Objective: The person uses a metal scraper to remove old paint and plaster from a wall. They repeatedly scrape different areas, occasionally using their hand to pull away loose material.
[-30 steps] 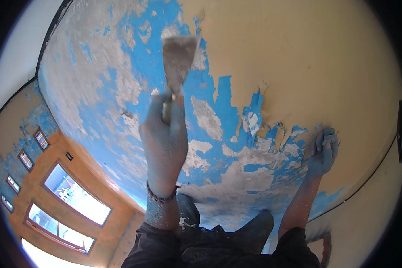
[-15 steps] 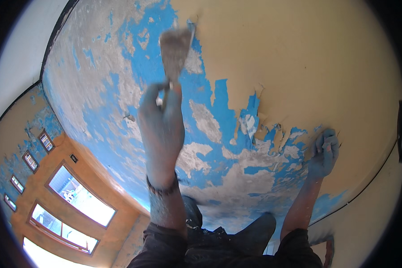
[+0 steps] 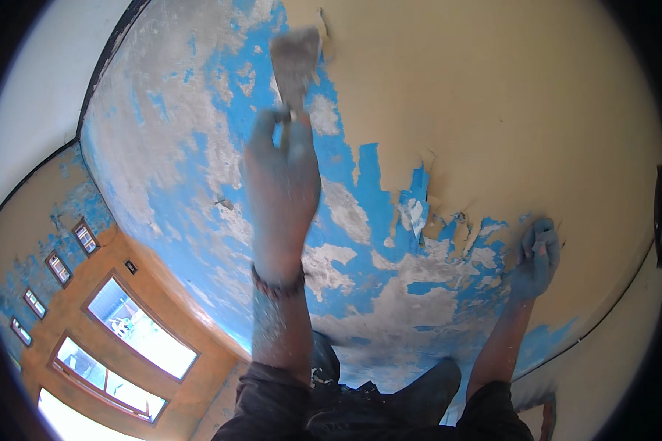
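A grey, wide-bladed scraper (image 3: 296, 62) points upward, blade blurred.

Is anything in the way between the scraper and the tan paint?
Nothing visible is. The left hand holds the paint scraper, its upper right corner right beside the tan paint; whether it touches, I can't tell. The right hand is well away, lower right.

The wall (image 3: 346, 213) bears peeling beige paint (image 3: 493, 110) and patchy blue paint (image 3: 371, 180)
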Available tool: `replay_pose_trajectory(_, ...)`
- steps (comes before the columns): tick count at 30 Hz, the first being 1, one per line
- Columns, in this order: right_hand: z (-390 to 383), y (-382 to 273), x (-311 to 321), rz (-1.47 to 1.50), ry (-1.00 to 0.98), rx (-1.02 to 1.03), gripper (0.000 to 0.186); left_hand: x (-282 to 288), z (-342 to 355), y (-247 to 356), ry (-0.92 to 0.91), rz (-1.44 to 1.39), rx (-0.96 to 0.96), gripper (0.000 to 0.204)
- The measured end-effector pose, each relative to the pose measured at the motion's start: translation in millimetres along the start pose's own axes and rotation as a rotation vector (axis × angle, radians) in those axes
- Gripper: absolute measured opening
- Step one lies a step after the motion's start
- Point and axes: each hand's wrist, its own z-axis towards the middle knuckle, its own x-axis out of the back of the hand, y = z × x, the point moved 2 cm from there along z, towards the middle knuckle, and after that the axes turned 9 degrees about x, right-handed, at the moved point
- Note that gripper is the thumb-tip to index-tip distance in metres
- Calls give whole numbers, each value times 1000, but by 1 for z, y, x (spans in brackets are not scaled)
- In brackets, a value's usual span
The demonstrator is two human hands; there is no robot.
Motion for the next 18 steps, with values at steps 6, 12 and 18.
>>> replay_pose_trajectory(6,1,-3,-7,-49,60,-9,21,6,29,11,41,112,-212,28)
replay_pose_trajectory(12,0,-1,-1,-42,60,-12,22,-4,1,2,10,91,-103,24)
replay_pose_trajectory(18,-1,1,4,-13,-35,11,23,3,42,37,-166,36,-84,37)
